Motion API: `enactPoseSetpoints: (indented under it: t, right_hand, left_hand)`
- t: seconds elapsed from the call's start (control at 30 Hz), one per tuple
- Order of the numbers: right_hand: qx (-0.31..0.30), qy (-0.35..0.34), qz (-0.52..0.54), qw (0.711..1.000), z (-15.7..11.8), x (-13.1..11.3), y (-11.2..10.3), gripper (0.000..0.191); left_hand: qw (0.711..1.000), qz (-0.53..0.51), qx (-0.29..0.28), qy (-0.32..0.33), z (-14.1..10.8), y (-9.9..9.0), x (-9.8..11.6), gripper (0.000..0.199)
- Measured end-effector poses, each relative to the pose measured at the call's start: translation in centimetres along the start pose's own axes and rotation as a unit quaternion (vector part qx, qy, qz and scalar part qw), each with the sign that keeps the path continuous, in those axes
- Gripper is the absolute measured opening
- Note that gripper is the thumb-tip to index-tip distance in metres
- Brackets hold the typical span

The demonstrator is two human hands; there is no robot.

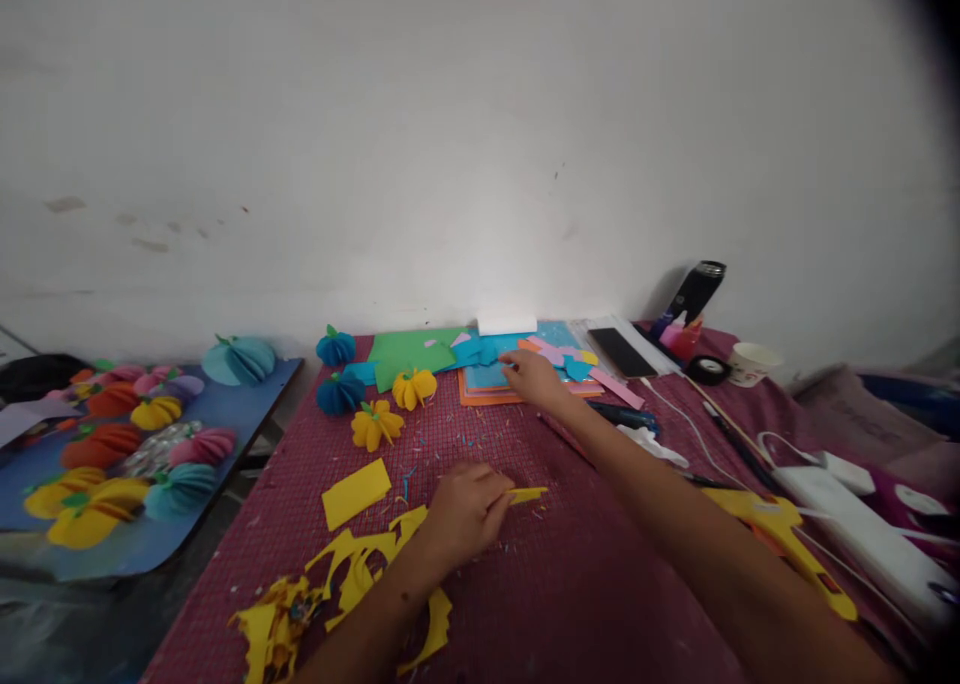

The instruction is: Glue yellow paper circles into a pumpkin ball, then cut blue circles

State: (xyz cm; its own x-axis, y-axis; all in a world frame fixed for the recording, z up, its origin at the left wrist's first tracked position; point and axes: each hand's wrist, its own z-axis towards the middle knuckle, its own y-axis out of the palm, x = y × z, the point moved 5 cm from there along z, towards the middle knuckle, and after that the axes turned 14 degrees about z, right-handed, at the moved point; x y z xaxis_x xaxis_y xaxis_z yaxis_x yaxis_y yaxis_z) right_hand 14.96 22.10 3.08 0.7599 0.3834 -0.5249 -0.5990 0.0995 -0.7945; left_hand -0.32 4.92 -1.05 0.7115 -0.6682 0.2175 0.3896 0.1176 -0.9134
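My left hand [466,512] is low over the table, fingers closed on a narrow yellow craft-paper piece [531,493] that sticks out to the right. My right hand [534,378] reaches forward over a stack of coloured sheets [487,400], its fingertips slightly apart beside blue paper scraps [480,350]. Nothing shows between those fingers. Left of my left hand lies a yellow rectangle [356,493], and cut yellow offcuts [352,574] spread below it. Yellow paper pumpkins [376,425] and dark blue ones [340,391] stand at the back left of the table.
A green sheet [409,354] lies by the wall. On the right are a phone [621,352], a black flask [697,289], a paper cup [752,363], a yellow glue gun [787,534] and a white power strip [862,534] with cables. Several paper pumpkins crowd a blue side table [255,394].
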Motion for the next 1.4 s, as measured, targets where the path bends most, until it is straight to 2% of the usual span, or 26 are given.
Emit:
enactPoseSetpoints:
  t: [0.07, 0.17, 0.3, 0.4, 0.57, 0.77, 0.93, 1.07, 1.13, 1.23, 1.3, 1.4]
  right_hand:
    - [-0.005, 0.006, -0.022, 1.000, 3.7, 0.6, 1.3, 0.038]
    - [-0.018, 0.004, -0.051, 0.999, 7.2, 1.1, 3.1, 0.052]
    - [-0.033, -0.002, -0.082, 0.996, 9.2, 1.1, 4.8, 0.059]
    - [-0.041, -0.006, -0.099, 0.994, 9.5, 0.9, 5.1, 0.045]
    - [-0.049, -0.021, -0.111, 0.992, 8.6, 0.6, 3.8, 0.035]
    - [-0.021, -0.014, -0.081, 0.996, 7.3, 0.9, -0.5, 0.030]
    - [0.022, -0.001, -0.016, 1.000, 4.6, 0.5, -5.2, 0.025]
    - [0.060, 0.033, 0.064, 0.996, -0.5, -0.1, -7.1, 0.027]
    - [0.067, 0.050, 0.104, 0.991, -3.8, -0.3, -6.7, 0.030]
    - [0.075, 0.074, 0.166, 0.981, -8.2, -0.1, -4.7, 0.033]
    - [0.087, 0.111, 0.292, 0.946, -10.4, 0.6, -3.1, 0.032]
    - [0.103, 0.142, 0.390, 0.904, -12.3, 1.4, -1.2, 0.033]
  left_hand:
    - [1.000, 0.004, -0.008, 0.006, 0.0, 0.2, 0.1, 0.025]
    - [1.000, 0.014, -0.004, 0.007, 0.1, 0.3, 0.1, 0.024]
    - [1.000, 0.025, 0.004, 0.008, 0.2, 0.5, -0.1, 0.023]
    - [0.999, 0.030, 0.008, 0.010, 0.1, 0.6, -0.1, 0.024]
    - [1.000, 0.026, -0.002, 0.007, 0.1, 0.6, -0.1, 0.021]
    - [1.000, 0.022, -0.008, 0.001, 0.1, 0.5, 0.0, 0.024]
    - [1.000, -0.014, -0.006, 0.002, 0.0, -0.2, 0.1, 0.022]
    - [0.998, -0.068, -0.002, -0.011, 0.2, -0.5, 0.0, 0.020]
    - [0.995, -0.093, 0.001, -0.017, 0.3, -0.5, -0.2, 0.020]
    - [0.992, -0.122, 0.000, -0.027, 0.3, -0.3, -0.3, 0.018]
    - [0.989, -0.141, -0.009, -0.035, 0.3, -0.3, -0.3, 0.017]
    - [0.983, -0.170, -0.041, -0.048, 0.3, -0.5, -0.3, 0.017]
